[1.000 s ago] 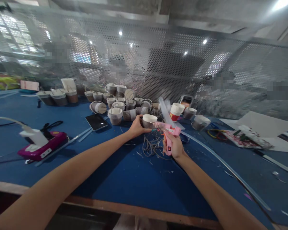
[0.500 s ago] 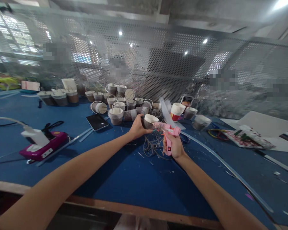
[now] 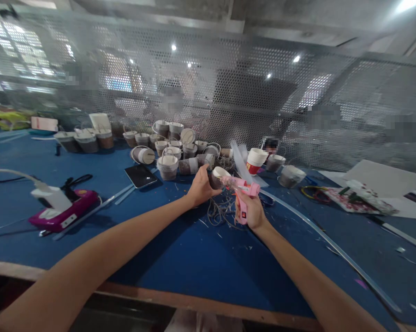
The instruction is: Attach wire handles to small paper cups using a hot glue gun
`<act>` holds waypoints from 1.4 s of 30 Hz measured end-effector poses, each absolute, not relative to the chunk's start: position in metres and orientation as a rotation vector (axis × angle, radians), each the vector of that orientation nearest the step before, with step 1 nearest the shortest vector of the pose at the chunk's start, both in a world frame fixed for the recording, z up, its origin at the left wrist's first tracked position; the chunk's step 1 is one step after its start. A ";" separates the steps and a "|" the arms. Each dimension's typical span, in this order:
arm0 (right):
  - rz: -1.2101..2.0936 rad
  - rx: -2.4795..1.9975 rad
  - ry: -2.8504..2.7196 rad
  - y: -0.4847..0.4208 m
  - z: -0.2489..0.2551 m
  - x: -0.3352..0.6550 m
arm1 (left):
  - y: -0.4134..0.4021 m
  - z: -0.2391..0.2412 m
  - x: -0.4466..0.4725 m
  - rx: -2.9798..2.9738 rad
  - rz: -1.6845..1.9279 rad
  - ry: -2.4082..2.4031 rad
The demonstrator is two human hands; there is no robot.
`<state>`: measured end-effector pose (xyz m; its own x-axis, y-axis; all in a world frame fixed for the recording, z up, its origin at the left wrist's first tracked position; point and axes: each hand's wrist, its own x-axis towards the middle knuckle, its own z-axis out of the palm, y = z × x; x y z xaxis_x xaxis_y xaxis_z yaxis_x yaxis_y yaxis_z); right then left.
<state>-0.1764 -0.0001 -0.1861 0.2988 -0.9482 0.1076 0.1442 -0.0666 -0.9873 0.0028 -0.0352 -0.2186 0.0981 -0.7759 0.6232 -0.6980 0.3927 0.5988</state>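
Note:
My left hand (image 3: 201, 186) is closed around the side of a small paper cup (image 3: 220, 172) with a white rim and a dark outer wrap. The cup tilts a little, and its lower part is hidden by my fingers and the tool. In my right hand (image 3: 254, 211) is a pink hot glue gun (image 3: 243, 192), held by its handle. Its nozzle points left, close to the cup; whether it touches I cannot tell. Beneath both hands lies a tangle of grey cord (image 3: 219, 214) on the blue tabletop.
Several wrapped cups with handles (image 3: 168, 167) crowd the back. A stack of white paper cups (image 3: 256, 161) stands right of them. A phone (image 3: 140, 176) and a purple power strip (image 3: 64, 212) lie left. A clear glue stick (image 3: 329, 242) stretches along the right. Behind stands a perforated metal screen (image 3: 194, 69).
My left hand has turned the cup, which now tilts more and shows less of its opening. The glue gun has stayed almost in place.

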 end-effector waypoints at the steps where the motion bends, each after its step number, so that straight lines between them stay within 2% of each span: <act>1: -1.103 -1.313 0.840 0.000 -0.186 -0.176 | -0.035 -0.218 0.002 1.329 -0.072 -1.632; 15: -1.247 -1.452 0.719 -0.003 -0.190 -0.184 | -0.027 -0.214 -0.003 1.407 0.027 -1.584; 22: -1.201 -1.645 0.834 0.001 -0.193 -0.183 | -0.025 -0.211 -0.003 1.430 0.052 -1.587; 42: -1.186 -1.785 0.867 0.000 -0.196 -0.183 | -0.028 -0.217 -0.003 1.469 0.221 -1.624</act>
